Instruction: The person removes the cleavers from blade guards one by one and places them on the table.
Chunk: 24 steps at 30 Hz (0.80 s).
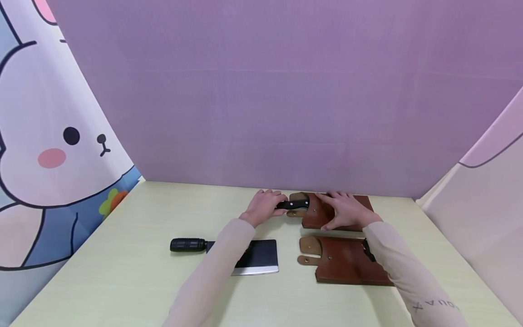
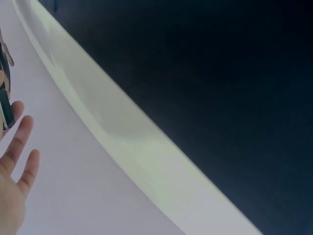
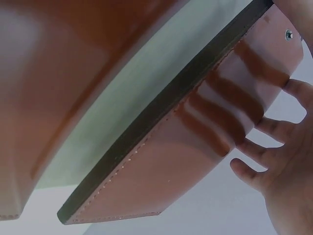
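My left hand [image 1: 265, 206] pinches the black riveted handle [image 1: 297, 204] of a knife at the far side of the table. Its blade is out of sight inside a brown leather sheath [image 1: 312, 221], which has a tan flap. Across that sheath lies my right hand [image 1: 347, 211], fingers spread. In the right wrist view, the fingertips of the right hand [image 3: 288, 161] touch the sheath's far edge [image 3: 195, 147]. Some fingers of the left hand [image 2: 14, 181] stretch out beside the handle [image 2: 6, 110] in the left wrist view.
A cleaver [image 1: 261, 254] with a ribbed black handle lies under my left forearm, edge toward me. A second brown sheath [image 1: 347, 261] with a snap strap lies nearer, partly under my right forearm. A purple cloth wall [image 1: 261, 113] rises behind the table [image 1: 122, 272].
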Each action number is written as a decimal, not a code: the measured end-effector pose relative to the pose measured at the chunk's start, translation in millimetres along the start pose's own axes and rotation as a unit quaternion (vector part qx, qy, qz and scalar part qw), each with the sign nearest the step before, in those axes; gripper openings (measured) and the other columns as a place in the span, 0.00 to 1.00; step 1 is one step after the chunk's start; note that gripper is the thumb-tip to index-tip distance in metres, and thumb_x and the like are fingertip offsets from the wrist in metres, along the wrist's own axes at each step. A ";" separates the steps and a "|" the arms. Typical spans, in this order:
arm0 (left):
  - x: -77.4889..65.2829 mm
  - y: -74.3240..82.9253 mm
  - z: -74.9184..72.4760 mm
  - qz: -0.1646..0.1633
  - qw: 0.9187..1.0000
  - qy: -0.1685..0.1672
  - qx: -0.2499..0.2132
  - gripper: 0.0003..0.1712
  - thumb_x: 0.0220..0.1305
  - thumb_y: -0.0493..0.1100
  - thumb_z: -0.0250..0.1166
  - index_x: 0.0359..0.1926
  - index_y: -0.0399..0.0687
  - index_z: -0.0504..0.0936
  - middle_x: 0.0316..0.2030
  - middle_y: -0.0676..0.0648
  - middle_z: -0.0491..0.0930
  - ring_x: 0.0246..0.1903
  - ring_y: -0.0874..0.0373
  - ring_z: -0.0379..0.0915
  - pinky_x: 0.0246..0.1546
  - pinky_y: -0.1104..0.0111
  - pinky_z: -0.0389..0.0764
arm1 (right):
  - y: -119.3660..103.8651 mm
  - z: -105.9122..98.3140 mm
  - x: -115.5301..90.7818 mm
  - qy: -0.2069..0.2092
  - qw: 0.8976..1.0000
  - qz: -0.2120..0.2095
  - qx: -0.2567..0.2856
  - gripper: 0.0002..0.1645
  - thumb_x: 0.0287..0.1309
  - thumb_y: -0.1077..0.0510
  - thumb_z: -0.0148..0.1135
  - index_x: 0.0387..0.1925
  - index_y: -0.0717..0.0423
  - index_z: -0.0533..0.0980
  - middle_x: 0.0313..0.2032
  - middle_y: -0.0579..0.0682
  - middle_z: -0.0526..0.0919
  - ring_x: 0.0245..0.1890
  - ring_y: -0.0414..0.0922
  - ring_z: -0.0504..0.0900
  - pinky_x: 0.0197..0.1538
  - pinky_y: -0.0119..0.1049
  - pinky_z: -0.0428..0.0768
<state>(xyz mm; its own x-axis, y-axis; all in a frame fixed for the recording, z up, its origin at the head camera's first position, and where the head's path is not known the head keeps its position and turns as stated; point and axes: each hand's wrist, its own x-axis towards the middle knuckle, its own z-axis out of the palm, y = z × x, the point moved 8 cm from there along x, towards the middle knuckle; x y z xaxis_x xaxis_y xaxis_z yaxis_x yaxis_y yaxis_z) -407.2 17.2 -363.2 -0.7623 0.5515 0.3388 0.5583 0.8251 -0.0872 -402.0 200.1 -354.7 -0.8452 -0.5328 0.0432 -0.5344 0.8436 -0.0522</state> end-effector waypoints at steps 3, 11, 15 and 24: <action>-0.7 -0.5 -1.1 -0.001 1.000 0.003 -0.003 0.18 0.59 0.58 0.59 0.48 0.60 0.78 0.43 0.58 0.79 0.41 0.59 0.75 0.39 0.65 0.72 | -0.3 0.3 0.5 0.001 1.000 -0.001 0.002 0.62 0.30 0.31 0.70 0.67 0.48 0.57 0.63 0.63 0.62 0.61 0.65 0.60 0.59 0.68 0.53; -2.8 -2.9 -1.1 -0.004 1.000 0.009 -0.009 0.17 0.58 0.57 0.60 0.47 0.60 0.79 0.42 0.58 0.79 0.40 0.59 0.74 0.37 0.64 0.73 | -1.2 2.6 2.9 0.008 1.000 -0.003 0.003 0.63 0.28 0.30 0.70 0.68 0.47 0.56 0.64 0.62 0.60 0.62 0.64 0.58 0.60 0.67 0.52; -3.1 -4.2 -0.3 -0.004 1.000 0.014 -0.014 0.16 0.58 0.57 0.60 0.47 0.60 0.79 0.41 0.58 0.79 0.39 0.59 0.74 0.37 0.64 0.72 | -1.0 4.1 3.0 0.007 1.000 0.003 0.007 0.64 0.27 0.31 0.71 0.68 0.45 0.56 0.65 0.62 0.60 0.63 0.64 0.58 0.60 0.67 0.51; -6.2 -7.0 -1.1 -0.003 1.000 0.012 -0.019 0.17 0.59 0.57 0.59 0.48 0.60 0.78 0.42 0.58 0.79 0.40 0.59 0.74 0.38 0.64 0.72 | 0.4 6.8 2.1 0.002 1.000 0.009 0.010 0.64 0.28 0.30 0.70 0.68 0.45 0.55 0.65 0.62 0.59 0.63 0.64 0.57 0.60 0.68 0.51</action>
<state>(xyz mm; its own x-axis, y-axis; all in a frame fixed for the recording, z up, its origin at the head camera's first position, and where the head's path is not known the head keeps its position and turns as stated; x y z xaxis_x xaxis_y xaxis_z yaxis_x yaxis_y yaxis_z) -406.0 7.9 -363.6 -0.7577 0.5437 0.3609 0.5664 0.8226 -0.0500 -404.1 198.8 -361.5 -0.8541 -0.5180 0.0465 -0.5201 0.8510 -0.0728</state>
